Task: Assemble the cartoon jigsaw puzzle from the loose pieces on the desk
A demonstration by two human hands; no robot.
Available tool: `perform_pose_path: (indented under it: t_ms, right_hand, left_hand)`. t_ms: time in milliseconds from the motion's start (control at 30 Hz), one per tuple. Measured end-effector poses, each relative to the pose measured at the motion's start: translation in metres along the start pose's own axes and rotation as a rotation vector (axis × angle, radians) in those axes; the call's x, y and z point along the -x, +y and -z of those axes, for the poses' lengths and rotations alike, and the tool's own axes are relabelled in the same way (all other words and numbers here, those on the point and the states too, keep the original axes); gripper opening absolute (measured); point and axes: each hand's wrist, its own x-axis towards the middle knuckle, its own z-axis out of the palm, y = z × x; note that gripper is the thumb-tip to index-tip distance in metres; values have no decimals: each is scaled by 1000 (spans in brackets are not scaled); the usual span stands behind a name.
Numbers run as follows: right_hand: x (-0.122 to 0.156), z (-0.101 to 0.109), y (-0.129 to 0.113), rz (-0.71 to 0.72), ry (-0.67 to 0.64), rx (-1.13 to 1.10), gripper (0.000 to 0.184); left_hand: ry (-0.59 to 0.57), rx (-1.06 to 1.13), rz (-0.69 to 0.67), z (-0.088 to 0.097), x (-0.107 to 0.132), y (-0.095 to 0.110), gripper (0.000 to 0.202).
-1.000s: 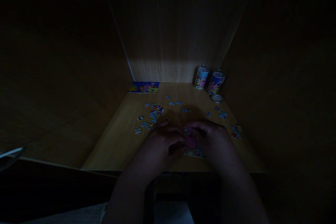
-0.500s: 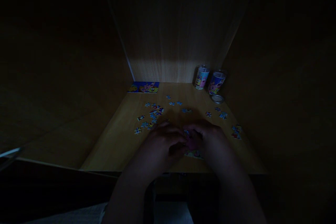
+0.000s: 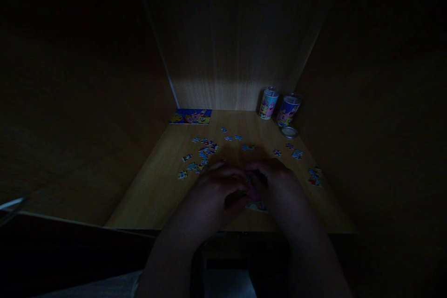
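Note:
Low over the front of the wooden desk, my left hand [image 3: 221, 186] and my right hand [image 3: 275, 179] face each other with curled fingers. Between and under them lies a joined patch of jigsaw puzzle [image 3: 255, 205], pink and green where it shows. The fingertips of both hands close on its pieces; dim light and the fingers hide exactly which ones. Left of my left hand is a cluster of loose puzzle pieces [image 3: 208, 149]. A few more pieces [image 3: 248, 147] lie just beyond my fingers.
Two printed cans [image 3: 268, 104] with clear tops stand at the back right, a round lid [image 3: 289, 132] before them. A blue picture card [image 3: 190, 116] lies at the back left. More pieces [image 3: 314, 177] sit near the right edge. Wooden panels [image 3: 226, 56] enclose the desk.
My right hand has shifted very slightly left, covering a little more of the puzzle's right side. My left hand stays almost in place, and the loose pieces lie as before.

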Motion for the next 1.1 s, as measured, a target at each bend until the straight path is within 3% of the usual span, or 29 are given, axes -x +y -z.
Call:
perform_pose_path:
  t_ms: [133,267,467,600,733,833,1000,1100]
  right_hand:
    - [3,8,1,-45,179,27,28]
    - [10,27,4,-199,305,116,24]
    - [15,40,5,-337,150,227,23]
    - [13,36,5,-318,12,131,28]
    - [13,33,7,-263,24,91,30]
    - [14,33,9,-238,74,78,29]
    - [15,36,11,-260,126,69,27]
    - [16,38,12,-249,84,15,30]
  left_hand:
    - [-11,-8,-6,0,0,0,22]
    - [-3,-16,-2,-2,-1,-1,12]
    - [-2,-14,6,-1,-2,1,14]
    - [11,-12,-6,-2,0,0,10]
    - [130,-28,10,6,4,-3,5]
    - [270,-170,130,23,11,-5,12]
    - [536,-512,547,52,29,-15,23]
    - [586,-577,773,58,36,-26,26]
